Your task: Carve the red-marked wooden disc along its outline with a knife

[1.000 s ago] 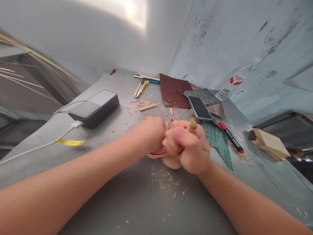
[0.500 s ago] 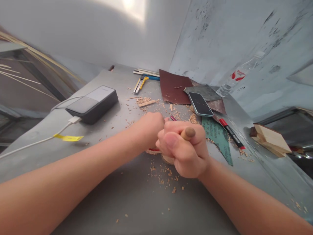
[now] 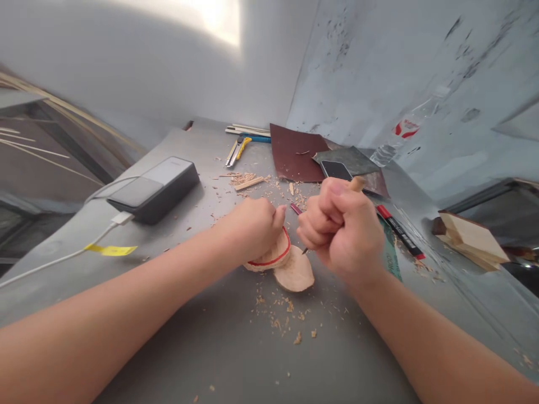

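Note:
My left hand is closed on a pale carved wooden piece, pressing it to the grey table. A red line runs along the piece's curved edge, and much of it is hidden under my fingers. Against its lower right lies a rounded wooden lobe; whether the two are joined I cannot tell. My right hand makes a fist around a carving tool. The rounded wooden handle end sticks out above my thumb, and a thin dark metal tip points down beside the lobe.
Wood shavings litter the grey table. A power bank with a white cable stands left. Farther back are a utility knife, brown sandpaper and a phone. A red-black marker, wood block and bottle are right.
My right hand has drawn away to the right and slightly up with the carving tool, uncovering the rounded lobe and the red line. My left hand stays on the wooden piece.

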### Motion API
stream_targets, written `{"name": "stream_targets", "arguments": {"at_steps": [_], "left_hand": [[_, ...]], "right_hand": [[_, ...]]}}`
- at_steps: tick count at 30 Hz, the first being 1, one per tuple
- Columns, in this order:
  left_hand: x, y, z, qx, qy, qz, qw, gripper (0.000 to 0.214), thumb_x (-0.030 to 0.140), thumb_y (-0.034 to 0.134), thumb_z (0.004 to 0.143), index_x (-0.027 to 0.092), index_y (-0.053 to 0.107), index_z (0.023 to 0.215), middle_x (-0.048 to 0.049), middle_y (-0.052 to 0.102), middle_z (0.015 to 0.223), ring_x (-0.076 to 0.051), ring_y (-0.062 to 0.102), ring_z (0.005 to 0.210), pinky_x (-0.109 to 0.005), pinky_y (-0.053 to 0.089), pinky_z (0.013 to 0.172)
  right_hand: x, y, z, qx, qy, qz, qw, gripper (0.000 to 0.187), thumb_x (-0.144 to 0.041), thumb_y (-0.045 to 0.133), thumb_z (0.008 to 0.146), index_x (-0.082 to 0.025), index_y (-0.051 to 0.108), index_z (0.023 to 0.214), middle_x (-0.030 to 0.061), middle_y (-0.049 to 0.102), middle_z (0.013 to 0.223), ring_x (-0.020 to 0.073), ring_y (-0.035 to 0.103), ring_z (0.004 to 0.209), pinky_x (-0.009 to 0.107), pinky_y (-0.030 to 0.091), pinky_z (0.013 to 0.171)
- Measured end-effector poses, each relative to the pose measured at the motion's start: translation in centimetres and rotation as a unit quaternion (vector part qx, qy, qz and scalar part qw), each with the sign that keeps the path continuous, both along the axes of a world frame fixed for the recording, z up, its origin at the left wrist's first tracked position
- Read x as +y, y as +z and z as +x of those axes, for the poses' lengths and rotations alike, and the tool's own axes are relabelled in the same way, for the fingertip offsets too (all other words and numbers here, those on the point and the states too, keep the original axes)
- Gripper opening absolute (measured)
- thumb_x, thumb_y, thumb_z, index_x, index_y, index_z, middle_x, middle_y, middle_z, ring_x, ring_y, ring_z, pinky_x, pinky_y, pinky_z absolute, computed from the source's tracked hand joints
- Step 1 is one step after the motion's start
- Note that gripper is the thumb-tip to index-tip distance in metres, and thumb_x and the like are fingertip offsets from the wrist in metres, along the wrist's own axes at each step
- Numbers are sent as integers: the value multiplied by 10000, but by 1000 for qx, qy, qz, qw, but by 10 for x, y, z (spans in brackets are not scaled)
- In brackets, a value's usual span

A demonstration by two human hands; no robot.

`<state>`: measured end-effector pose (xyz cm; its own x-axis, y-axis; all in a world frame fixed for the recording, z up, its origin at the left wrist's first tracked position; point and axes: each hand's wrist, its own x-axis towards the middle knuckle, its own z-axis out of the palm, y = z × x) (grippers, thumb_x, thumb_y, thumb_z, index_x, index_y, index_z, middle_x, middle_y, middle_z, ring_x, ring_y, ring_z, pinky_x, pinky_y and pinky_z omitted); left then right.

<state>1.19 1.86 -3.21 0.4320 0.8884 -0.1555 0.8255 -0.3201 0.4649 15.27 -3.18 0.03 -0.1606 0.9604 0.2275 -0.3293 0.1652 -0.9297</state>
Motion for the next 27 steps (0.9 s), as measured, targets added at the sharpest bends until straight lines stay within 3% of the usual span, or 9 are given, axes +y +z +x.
{"name": "stream_targets", "arguments": {"at_steps": [5,10,13,15,17,20,22,24,27], "left_hand": [[-2,9,-1,1,17,-29,999,530,450,314,1050,215,451,595,-11,474,515,-149,401,493,-311,308,556],[2,5,-7,-140,20,-93,986,530,507,434,1008,216,336,576,29,402,506,-113,349,478,-268,289,501],[4,3,-11,-236,21,-131,963,545,574,477,992,216,342,603,50,342,522,-92,294,471,-243,241,466],[4,4,-11,-295,23,-148,944,573,627,457,997,213,386,608,53,340,514,-86,281,455,-235,224,446],[4,6,-11,-350,27,-148,925,606,661,440,998,205,442,599,44,372,498,-88,314,445,-232,251,438],[4,6,-11,-419,23,-121,899,627,655,465,997,190,509,578,31,420,481,-93,376,448,-230,308,453],[6,5,-12,-451,20,-106,886,631,639,481,999,186,510,561,31,423,473,-88,373,445,-230,306,456],[9,3,-12,-474,27,-101,874,635,633,483,1003,184,510,555,30,432,470,-85,362,438,-235,294,452],[13,1,-13,-497,49,-102,860,636,631,496,1000,184,519,548,20,459,471,-90,377,436,-245,297,454]], "right_hand": [[6,4,15,-11,4,2,1000,539,-429,711,926,-226,320,615,-77,233,550,77,155,447,254,168,420],[5,-1,17,-72,56,-22,996,519,-555,717,933,-244,376,696,-79,305,582,92,255,462,265,234,418],[4,3,24,-167,44,15,985,521,-610,627,984,-241,364,728,-68,335,636,95,315,508,268,285,462],[3,10,34,-281,42,38,958,516,-601,583,1011,-229,371,724,-60,342,663,96,321,545,267,280,496],[3,21,45,-419,76,32,904,483,-588,616,993,-211,452,739,-55,372,682,102,333,580,265,279,526],[2,31,57,-571,167,13,804,478,-642,807,797,-209,649,925,-23,524,809,138,471,689,267,362,588],[0,31,58,-618,208,13,758,574,-620,891,682,-227,710,1059,20,619,975,191,576,824,287,428,652],[-4,25,54,-637,211,25,741,584,-539,913,672,-244,723,1139,49,653,1104,232,625,930,304,464,704],[-12,16,43,-642,181,77,741,532,-409,872,753,-248,690,1226,60,670,1144,246,654,953,320,479,731]]}}
